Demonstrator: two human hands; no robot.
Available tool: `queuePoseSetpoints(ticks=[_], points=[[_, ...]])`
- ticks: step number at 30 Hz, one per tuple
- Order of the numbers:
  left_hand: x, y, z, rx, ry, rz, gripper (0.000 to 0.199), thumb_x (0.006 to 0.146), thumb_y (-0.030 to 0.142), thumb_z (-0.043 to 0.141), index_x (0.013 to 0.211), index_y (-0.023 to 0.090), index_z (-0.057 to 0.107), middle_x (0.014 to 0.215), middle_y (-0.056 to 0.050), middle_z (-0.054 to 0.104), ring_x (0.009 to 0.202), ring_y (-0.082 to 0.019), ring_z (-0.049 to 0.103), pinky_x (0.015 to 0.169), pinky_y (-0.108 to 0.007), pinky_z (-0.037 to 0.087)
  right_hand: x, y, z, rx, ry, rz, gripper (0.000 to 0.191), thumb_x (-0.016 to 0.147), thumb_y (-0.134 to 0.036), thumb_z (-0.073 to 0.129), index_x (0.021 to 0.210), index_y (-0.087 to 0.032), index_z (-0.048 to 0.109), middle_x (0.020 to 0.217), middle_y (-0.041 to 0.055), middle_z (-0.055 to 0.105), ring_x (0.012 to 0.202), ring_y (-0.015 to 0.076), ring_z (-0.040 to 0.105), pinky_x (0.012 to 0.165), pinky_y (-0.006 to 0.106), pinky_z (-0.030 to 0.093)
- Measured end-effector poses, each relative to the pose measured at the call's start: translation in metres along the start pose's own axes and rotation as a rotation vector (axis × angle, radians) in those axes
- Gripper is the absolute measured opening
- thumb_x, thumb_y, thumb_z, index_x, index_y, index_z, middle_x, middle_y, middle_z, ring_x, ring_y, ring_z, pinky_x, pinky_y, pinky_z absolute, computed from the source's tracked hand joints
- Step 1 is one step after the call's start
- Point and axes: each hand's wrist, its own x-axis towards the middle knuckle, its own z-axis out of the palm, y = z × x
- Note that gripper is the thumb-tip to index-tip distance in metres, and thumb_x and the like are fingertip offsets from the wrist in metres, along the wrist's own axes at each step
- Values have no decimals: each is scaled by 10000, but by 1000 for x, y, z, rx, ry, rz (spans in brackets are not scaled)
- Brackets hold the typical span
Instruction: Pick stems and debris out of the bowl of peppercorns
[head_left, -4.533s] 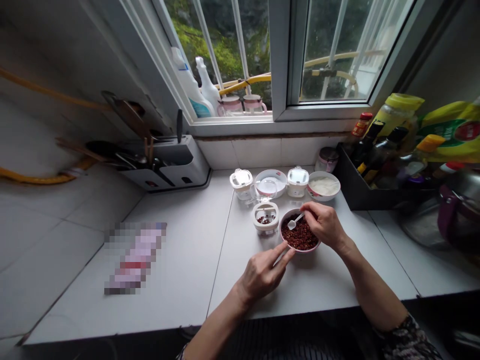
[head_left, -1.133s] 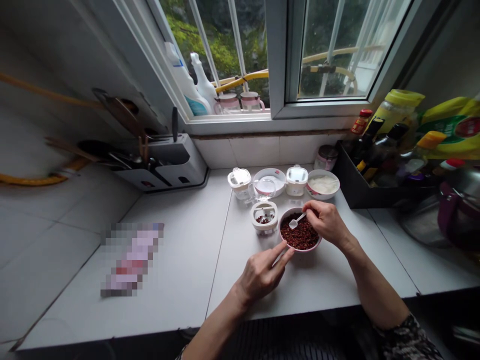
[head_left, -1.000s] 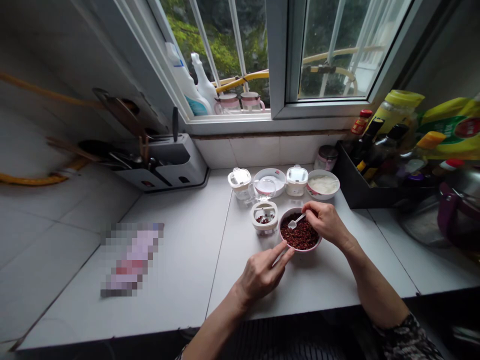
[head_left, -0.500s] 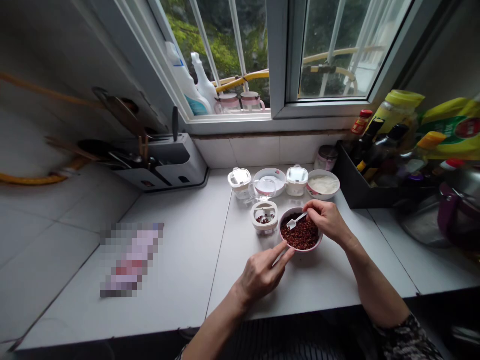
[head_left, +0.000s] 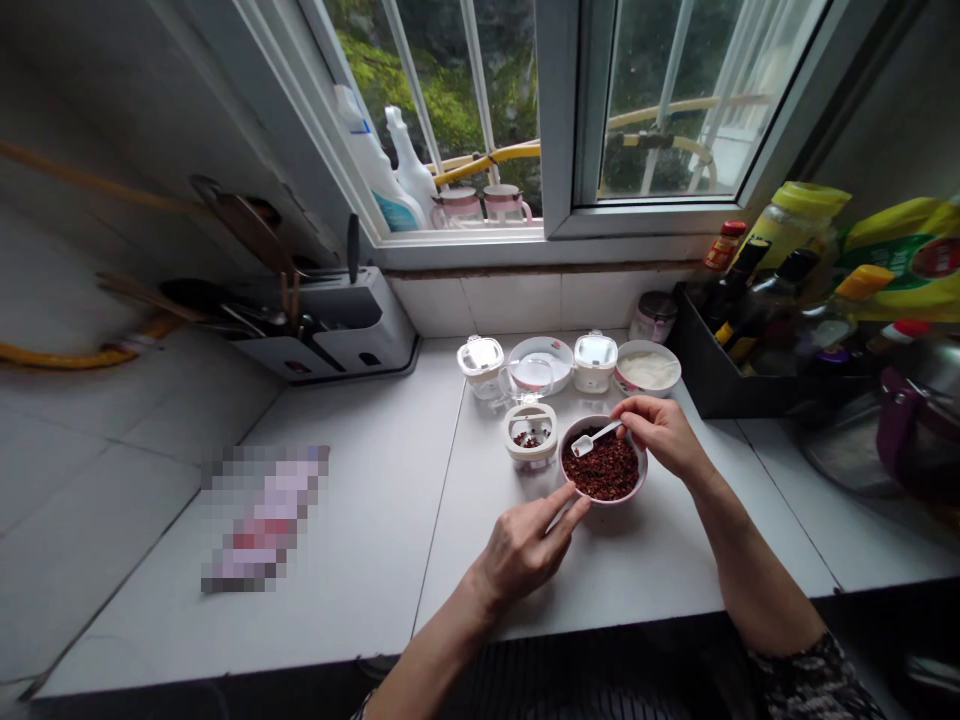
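My right hand [head_left: 660, 436] pinches the handle end of a small white spoon [head_left: 595, 438]. The spoon's bowl rests low over dark red, grainy spice [head_left: 606, 470] that looks like Sichuan peppercorns, filling a pink-rimmed bowl [head_left: 643, 483]. My left hand [head_left: 529, 540] grips that bowl at its near left edge, two fingers stretched to the rim and the thumb partly hidden. Just left of the bowl stands a clear seasoning jar [head_left: 530, 456] with a cream rim, its lid raised and some of the same spice inside.
Behind are two lidded jars [head_left: 481, 362] [head_left: 595, 362], a bowl with white contents [head_left: 540, 366] and another bowl of white powder [head_left: 647, 370]. A dark bottle box [head_left: 720, 385] and a pot [head_left: 892, 430] stand right. A utensil holder [head_left: 352, 330] and a blurred packet [head_left: 266, 520] lie left.
My right hand has shifted slightly to the right, showing more of the spoon's handle. The left hand stays at the bowl's edge.
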Motion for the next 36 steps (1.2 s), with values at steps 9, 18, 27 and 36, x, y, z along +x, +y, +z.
queuePoseSetpoints(ticks=[9, 18, 27, 36], points=[[1, 1, -1, 8, -4, -5, 346, 914, 50, 460, 1219, 114, 610, 1130, -169, 689, 856, -179, 711, 636, -238, 591, -1, 3, 0, 79, 11, -35, 242, 716, -350, 639, 821, -138, 687, 614, 8, 659, 424, 71, 462, 412, 205, 380], [1, 0, 0, 1, 1, 1, 343, 926, 55, 448, 1232, 113, 592, 1149, -177, 683, 850, -172, 715, 640, -243, 600, -15, 1, 21, 76, 114, -172, 267, 822, -381, 632, 948, -157, 704, 736, 60, 728, 431, 100, 500, 449, 256, 464], [-2, 0, 1, 9, 2, -2, 353, 915, 59, 469, 1232, 119, 612, 1151, -171, 684, 866, -180, 716, 655, -237, 599, -24, 12, 40, -470, 19, -860, 284, 902, -137, 456, 1055, -182, 690, 966, 113, 754, 902, 224, 711, 809, 373, 569], [-1, 1, 0, 7, -15, 1, 369, 912, 49, 464, 1252, 114, 591, 1158, -177, 678, 859, -183, 712, 650, -248, 596, -16, -2, 4, -529, 99, -556, 192, 899, -184, 463, 857, -189, 650, 786, 62, 700, 725, 184, 642, 710, 303, 506]])
